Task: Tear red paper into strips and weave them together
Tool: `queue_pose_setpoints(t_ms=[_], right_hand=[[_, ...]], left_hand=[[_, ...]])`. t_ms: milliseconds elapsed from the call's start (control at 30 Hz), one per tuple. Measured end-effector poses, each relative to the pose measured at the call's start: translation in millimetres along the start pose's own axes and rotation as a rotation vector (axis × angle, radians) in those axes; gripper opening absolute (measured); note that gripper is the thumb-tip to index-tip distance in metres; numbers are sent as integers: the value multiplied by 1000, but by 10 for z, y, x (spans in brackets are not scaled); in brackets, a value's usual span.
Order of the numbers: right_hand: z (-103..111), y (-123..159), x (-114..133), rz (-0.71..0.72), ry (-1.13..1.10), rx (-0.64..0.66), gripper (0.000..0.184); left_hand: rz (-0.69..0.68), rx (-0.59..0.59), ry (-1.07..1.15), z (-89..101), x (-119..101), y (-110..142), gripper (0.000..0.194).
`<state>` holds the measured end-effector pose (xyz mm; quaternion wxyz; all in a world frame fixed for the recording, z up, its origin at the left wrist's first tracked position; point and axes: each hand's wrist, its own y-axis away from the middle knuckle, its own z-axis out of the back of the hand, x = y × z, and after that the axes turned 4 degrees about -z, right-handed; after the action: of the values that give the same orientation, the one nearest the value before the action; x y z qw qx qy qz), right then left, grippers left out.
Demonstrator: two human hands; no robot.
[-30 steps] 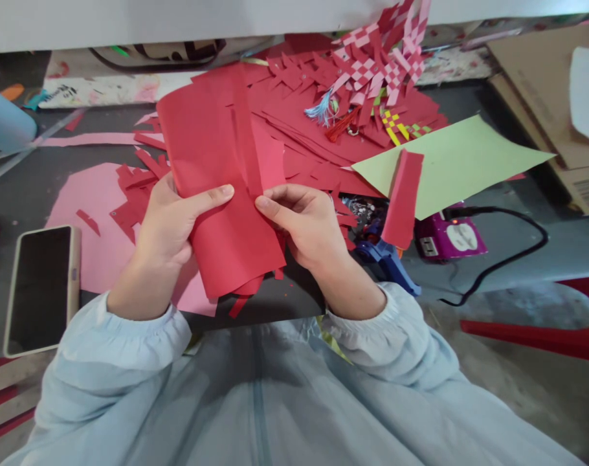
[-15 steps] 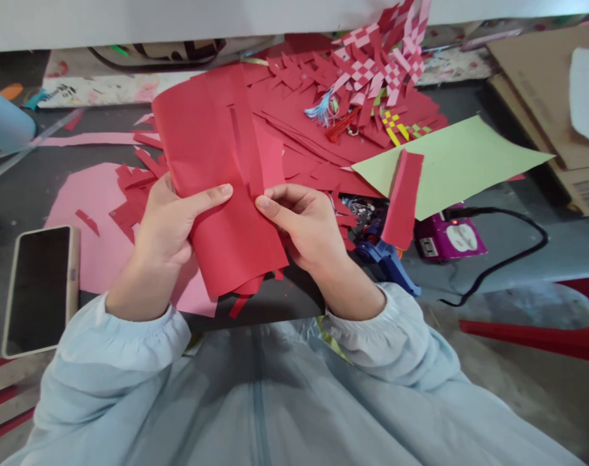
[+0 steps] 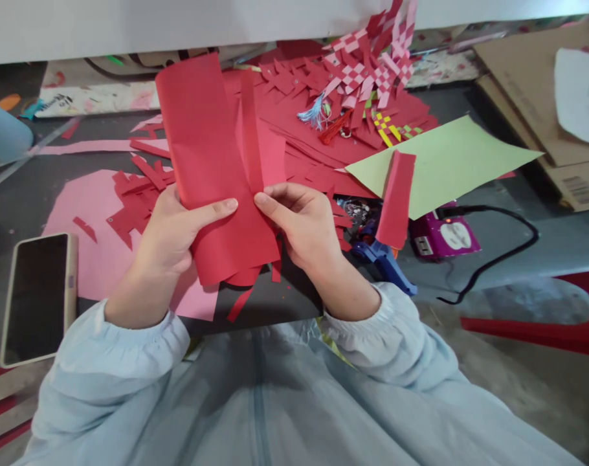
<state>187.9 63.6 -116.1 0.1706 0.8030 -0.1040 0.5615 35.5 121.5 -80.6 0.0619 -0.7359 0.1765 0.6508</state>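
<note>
A large sheet of red paper (image 3: 202, 136), curled over along its left side, is held up above the table. My left hand (image 3: 171, 230) is closed on its lower left part, thumb lying on top and fingers hidden beneath. My right hand (image 3: 299, 217) pinches the sheet's right edge between thumb and forefinger. A narrow red paper strip (image 3: 250, 129) runs upward from that pinch, its upper part apart from the sheet. Whether the strip joins the sheet under the fingertips is hidden.
Red paper scraps (image 3: 134, 200) and pink paper (image 3: 100, 259) lie left, beside a phone (image 3: 37, 298). Woven paper pieces (image 3: 357, 71) are heaped behind. To the right are green paper (image 3: 450, 168), a folded red piece (image 3: 396, 197), a blue tool (image 3: 384, 262) and a purple box (image 3: 444, 233) with a black cable.
The gap between the strip and the sheet has widened, and the strip's top now stands separate. Both hands keep their grips close together, having hardly moved.
</note>
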Motion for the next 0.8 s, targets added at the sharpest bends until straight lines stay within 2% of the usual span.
queue_pose_setpoints(t_ms=[167,633,800], right_hand=[[-5,17,38,-42,12,15,28],[-33,39,-1,32,-9,-36,27],[-32,38,46,-61,-17,-11,29]], left_hand=[[-19,-42,-32,2,-2,-10,34],[-16,-55,-12,-27,-16,-3,31],[-10,-70,-27,-17,-26,-7,31]])
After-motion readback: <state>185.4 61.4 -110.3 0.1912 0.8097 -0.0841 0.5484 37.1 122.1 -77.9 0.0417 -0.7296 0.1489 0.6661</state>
